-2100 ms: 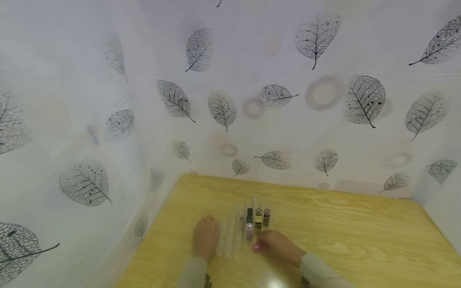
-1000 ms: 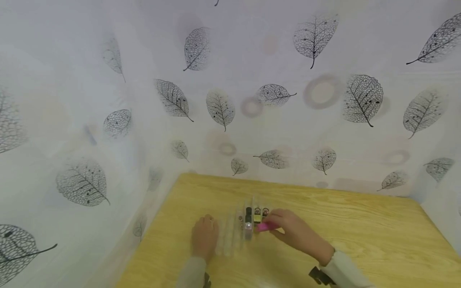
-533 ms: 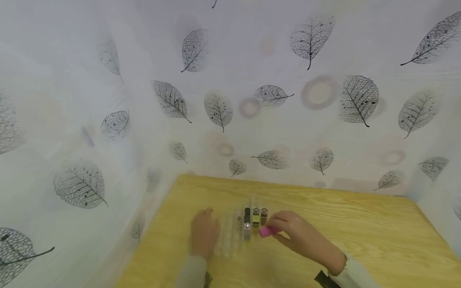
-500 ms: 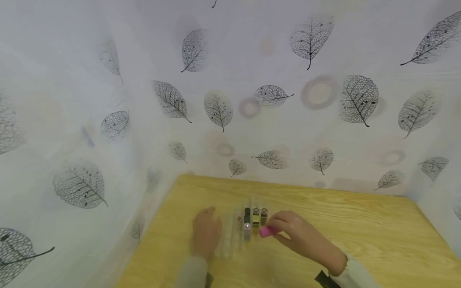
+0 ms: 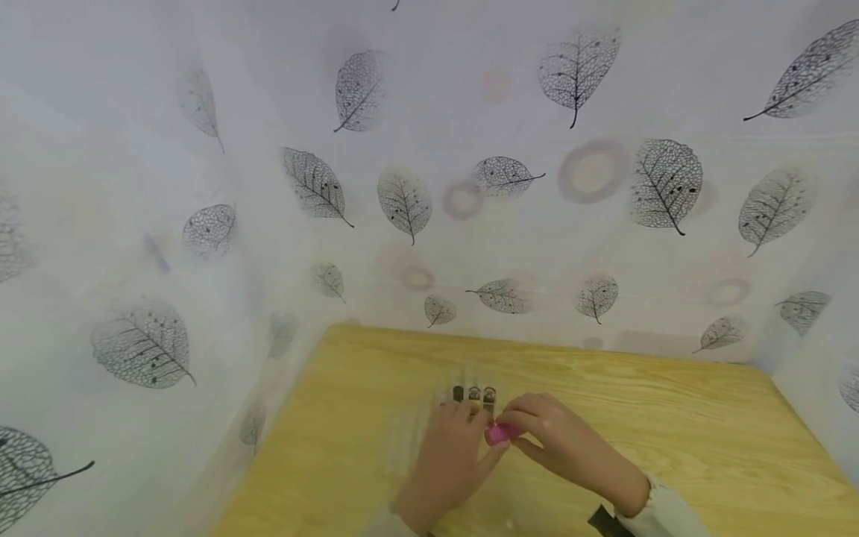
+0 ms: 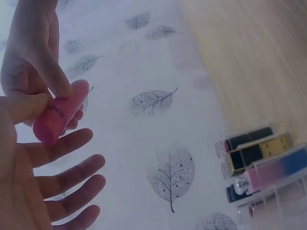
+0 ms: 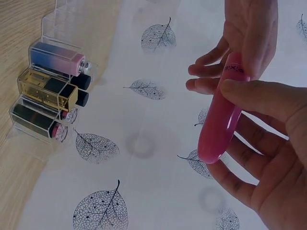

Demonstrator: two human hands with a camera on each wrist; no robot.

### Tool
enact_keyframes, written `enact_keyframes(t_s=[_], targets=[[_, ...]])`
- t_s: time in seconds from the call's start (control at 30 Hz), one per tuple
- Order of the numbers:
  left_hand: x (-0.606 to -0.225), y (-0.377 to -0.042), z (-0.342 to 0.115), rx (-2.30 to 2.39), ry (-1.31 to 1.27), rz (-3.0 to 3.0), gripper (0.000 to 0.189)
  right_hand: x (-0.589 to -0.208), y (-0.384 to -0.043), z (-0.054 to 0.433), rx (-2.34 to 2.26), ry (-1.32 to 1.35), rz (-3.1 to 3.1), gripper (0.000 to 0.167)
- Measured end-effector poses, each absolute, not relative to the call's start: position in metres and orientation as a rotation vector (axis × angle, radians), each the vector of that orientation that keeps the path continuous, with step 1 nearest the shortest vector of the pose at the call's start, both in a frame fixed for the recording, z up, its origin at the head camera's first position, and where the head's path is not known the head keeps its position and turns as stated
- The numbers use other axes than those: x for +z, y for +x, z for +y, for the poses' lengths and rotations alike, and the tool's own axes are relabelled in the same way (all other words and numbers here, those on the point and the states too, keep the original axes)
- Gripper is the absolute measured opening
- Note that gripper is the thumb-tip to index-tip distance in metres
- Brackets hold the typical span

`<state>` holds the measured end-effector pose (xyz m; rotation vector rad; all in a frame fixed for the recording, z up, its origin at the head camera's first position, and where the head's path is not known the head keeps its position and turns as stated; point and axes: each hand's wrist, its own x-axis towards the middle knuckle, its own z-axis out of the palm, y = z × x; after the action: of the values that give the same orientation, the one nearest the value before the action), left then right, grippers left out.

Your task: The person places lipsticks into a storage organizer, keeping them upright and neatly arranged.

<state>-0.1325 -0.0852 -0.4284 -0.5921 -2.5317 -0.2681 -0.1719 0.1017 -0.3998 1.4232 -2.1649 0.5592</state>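
Observation:
A glossy pink lipstick tube (image 7: 219,122) with small dark lettering near one end is held up in front of the organizer. My right hand (image 5: 564,440) grips it between thumb and fingers along its body. My left hand (image 5: 446,455) has its thumb and index finger at the tube's other end, pinching it, while the remaining fingers (image 6: 79,184) spread loosely. Behind the hands stands a clear stepped lipstick organizer (image 7: 53,29). It holds a pink-and-blue tube (image 7: 57,58), a gold-and-black lipstick (image 7: 48,91) and a dark lipstick (image 7: 31,119). In the head view my left hand hides part of it.
The organizer stands on a wood-grain table (image 5: 637,418). White sheeting (image 5: 429,112) printed with dark skeleton leaves rises behind the table and along its sides. A black wrist strap (image 5: 609,520) shows at my right sleeve (image 5: 664,511).
My right hand has lifted the pink lipstick tube from low in front of the organizer. My left hand has left the organizer's left side and moved right to the tube's end.

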Motion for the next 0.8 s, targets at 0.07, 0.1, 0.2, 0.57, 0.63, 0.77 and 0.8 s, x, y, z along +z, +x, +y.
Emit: enact_keyframes(t_s=[0.07, 0.1, 0.2, 0.57, 0.63, 0.77, 0.8], targets=[[-0.428, -0.132, -0.083, -0.239, -0.618, -2.538, 0.031, -0.4, -0.172, 0.102, 0.552, 1.425, -2.172, 0.035], [-0.429, -0.131, -0.083, -0.238, -0.622, -2.535, 0.031, -0.4, -0.172, 0.102, 0.548, 1.424, -2.175, 0.035], [-0.429, -0.13, -0.082, -0.295, -0.614, -2.532, 0.03, -0.399, -0.172, 0.103, 0.565, 1.43, -2.174, 0.037], [-0.438, -0.126, -0.085, -0.871, -0.524, -2.538, 0.032, -0.393, -0.178, 0.113, 0.593, 1.377, -2.21, 0.04], [-0.441, -0.127, -0.086, -0.853, -0.549, -2.538, 0.03, -0.392, -0.178, 0.114, 0.591, 1.386, -2.209, 0.037], [-0.451, -0.13, -0.088, -0.652, -0.645, -2.533, 0.025, -0.39, -0.178, 0.115, 0.62, 1.413, -2.237, 0.034], [-0.453, -0.13, -0.088, -0.618, -0.668, -2.539, 0.025, -0.39, -0.178, 0.115, 0.649, 1.42, -2.248, 0.034]])
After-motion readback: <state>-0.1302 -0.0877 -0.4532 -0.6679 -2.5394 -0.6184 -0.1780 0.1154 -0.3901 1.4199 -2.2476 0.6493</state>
